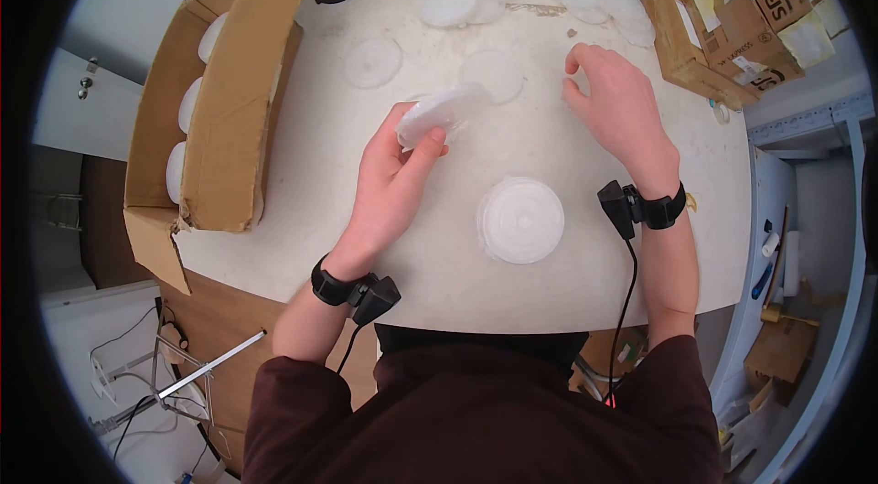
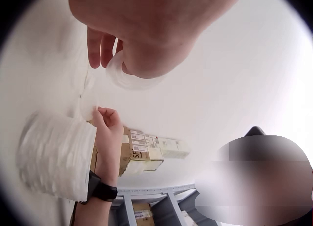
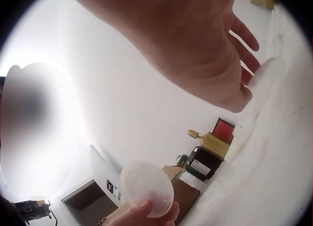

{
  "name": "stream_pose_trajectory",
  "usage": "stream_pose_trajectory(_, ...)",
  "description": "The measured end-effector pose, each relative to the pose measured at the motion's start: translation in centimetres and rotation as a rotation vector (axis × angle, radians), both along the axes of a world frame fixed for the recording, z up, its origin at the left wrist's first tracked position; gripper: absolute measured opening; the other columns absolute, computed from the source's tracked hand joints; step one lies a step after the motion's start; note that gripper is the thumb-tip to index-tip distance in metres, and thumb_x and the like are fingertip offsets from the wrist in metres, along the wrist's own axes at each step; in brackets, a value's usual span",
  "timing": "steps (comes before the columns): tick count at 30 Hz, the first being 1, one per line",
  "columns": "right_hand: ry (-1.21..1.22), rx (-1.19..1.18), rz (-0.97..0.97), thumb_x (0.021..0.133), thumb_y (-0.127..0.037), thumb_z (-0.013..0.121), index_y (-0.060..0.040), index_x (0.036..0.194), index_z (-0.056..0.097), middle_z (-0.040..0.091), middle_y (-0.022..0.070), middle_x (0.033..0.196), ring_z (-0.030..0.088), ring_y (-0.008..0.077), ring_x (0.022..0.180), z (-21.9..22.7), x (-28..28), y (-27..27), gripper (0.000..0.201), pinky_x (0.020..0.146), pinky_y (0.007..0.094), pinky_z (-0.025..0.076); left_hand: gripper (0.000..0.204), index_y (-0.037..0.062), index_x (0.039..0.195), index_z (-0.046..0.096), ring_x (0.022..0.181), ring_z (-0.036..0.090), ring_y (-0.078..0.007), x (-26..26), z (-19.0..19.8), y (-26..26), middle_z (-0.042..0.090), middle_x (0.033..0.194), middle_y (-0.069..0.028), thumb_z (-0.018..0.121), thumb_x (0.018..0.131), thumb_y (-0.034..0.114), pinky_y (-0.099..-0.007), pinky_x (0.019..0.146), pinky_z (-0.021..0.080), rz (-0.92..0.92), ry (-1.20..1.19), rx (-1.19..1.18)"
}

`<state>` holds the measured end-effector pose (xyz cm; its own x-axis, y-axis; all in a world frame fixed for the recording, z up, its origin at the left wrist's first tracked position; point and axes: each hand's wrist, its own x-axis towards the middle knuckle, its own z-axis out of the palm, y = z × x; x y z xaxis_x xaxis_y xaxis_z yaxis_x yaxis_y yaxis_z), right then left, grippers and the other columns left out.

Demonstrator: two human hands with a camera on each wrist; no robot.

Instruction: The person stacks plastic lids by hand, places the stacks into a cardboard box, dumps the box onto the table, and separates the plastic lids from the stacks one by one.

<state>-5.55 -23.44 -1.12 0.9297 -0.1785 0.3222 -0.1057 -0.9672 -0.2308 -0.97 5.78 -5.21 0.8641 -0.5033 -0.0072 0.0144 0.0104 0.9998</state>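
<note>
One translucent white round plastic lid (image 1: 450, 107) is slanting in the left hand's (image 1: 391, 180) pinching grip, left of the right hand (image 1: 617, 104), whose hold I cannot tell, while a round white plastic stack (image 1: 521, 220) is standing near, between them.

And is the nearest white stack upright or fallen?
Upright: the stack shows its round top in head view, its piled layers in left wrist view.

Left hand (image 1: 391, 173) grips (right hand (image 1: 617, 104) half-curled)
</note>
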Motion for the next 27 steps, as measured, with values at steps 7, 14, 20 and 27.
stream_pose_trajectory(7,-0.250,0.345,0.514,0.096,-0.010,0.076,-0.0067,0.114,0.074,0.076,0.0105,0.110,0.072,0.0323,0.097,1.7,-1.2,5.0,0.018,0.083,0.0414,0.059,0.016,0.0017,0.122,0.067,0.099,0.068,-0.0194,-0.5,0.0,-0.1,0.072,0.110,-0.0078,0.065,0.107,0.007,-0.0332,0.092,0.054,0.028,-0.262,0.178)
stream_pose_trajectory(14,-0.030,0.419,0.625,0.096,-0.011,0.077,-0.0072,0.111,0.077,0.077,0.0081,0.102,0.073,0.0300,0.092,2.6,-2.7,6.5,0.015,0.079,0.0412,0.059,0.014,0.0028,0.112,0.064,0.103,0.067,-0.0236,-0.3,-0.9,0.1,0.071,0.112,-0.0109,0.059,0.100,-0.003,-0.0355,0.095,0.053,0.054,-0.448,0.175)
stream_pose_trajectory(20,0.159,0.660,0.687,0.096,-0.010,0.076,-0.0038,0.107,0.077,0.079,0.0101,0.093,0.075,0.0298,0.086,2.6,-2.4,5.7,0.013,0.080,0.0384,0.059,0.007,0.0027,0.110,0.062,0.102,0.065,-0.0187,-0.5,-0.5,0.2,0.070,0.109,-0.0083,0.058,0.104,0.002,-0.0344,0.096,0.052,-0.007,-0.301,0.032)
stream_pose_trajectory(27,0.219,0.783,0.627,0.098,-0.011,0.076,-0.0015,0.108,0.077,0.080,0.0101,0.094,0.078,0.0237,0.089,2.7,-2.2,5.6,0.014,0.084,0.0348,0.060,0.015,0.0045,0.124,0.060,0.106,0.062,-0.0141,-0.6,0.3,0.2,0.067,0.119,-0.0052,0.058,0.109,0.006,-0.0297,0.096,0.050,0.017,-0.153,0.011)
